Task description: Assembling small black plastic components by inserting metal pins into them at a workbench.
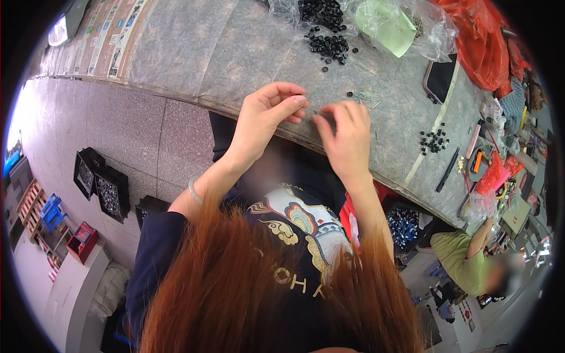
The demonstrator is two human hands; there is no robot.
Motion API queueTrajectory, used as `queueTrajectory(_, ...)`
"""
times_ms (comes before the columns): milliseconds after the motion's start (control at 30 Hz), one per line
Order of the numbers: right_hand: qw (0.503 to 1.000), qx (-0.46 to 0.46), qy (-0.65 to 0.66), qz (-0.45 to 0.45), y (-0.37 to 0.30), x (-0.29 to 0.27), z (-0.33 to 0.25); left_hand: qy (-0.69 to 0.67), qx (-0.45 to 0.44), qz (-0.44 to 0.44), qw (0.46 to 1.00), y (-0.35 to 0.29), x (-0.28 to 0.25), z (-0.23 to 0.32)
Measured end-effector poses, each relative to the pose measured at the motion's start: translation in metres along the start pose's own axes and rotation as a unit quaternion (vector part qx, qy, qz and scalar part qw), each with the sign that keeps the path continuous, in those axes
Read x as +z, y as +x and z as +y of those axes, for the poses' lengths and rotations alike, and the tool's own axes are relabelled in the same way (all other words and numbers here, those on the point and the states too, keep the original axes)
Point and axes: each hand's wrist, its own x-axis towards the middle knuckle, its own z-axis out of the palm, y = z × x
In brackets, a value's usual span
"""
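Observation:
My left hand [266,113] is raised over the table's near edge, thumb and fingertips pinched together. A small black cap-like piece [304,96] peeks out at its fingertips, mostly covered. Just to the right, my right hand [347,132] has its thumb and fingers closed together, pointing toward the left one. A thin dark tip shows at its fingers, too small to name. The two hands are close but apart. Beyond the right hand lie one loose black cap [350,94] and a little heap of thin pins [368,97].
A large pile of black caps [329,48] lies at the back, beside clear plastic bags with a green paper [388,29]. To the right are a phone [440,79], small black parts [434,141], a black pen-like tool [448,170] and clutter. Another person [462,259] sits at lower right.

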Motion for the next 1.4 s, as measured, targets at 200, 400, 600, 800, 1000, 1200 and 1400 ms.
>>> queueTrajectory(200, 0.993, -0.016, -0.096, -0.068, -0.001, 0.010, -0.009, 0.028, 0.008, -0.016, 0.999, -0.009, -0.002, -0.004)
queueTrajectory(400, 0.932, 0.218, 0.279, -0.075, -0.008, -0.018, -0.011, 0.076, 0.007, -0.030, 0.997, -0.013, 0.004, -0.005)
queueTrajectory(600, 0.928, 0.166, 0.334, -0.002, -0.016, -0.027, -0.018, 0.088, -0.005, -0.052, 0.995, -0.015, 0.014, -0.004)
queueTrajectory(800, 0.985, 0.053, 0.159, 0.038, -0.017, -0.030, -0.019, 0.190, 0.054, -0.044, 0.979, -0.018, 0.021, -0.003)
queueTrajectory(1000, 0.995, -0.018, 0.080, 0.047, -0.016, -0.028, -0.013, 0.197, 0.056, -0.057, 0.977, -0.018, 0.023, -0.005)
queueTrajectory(1200, 0.996, -0.072, 0.042, 0.031, -0.014, -0.028, -0.007, 0.162, 0.040, -0.065, 0.984, -0.019, 0.022, -0.004)
queueTrajectory(1400, 0.993, -0.101, 0.057, 0.000, -0.015, -0.026, 0.003, 0.263, 0.068, -0.116, 0.955, -0.015, 0.022, -0.002)
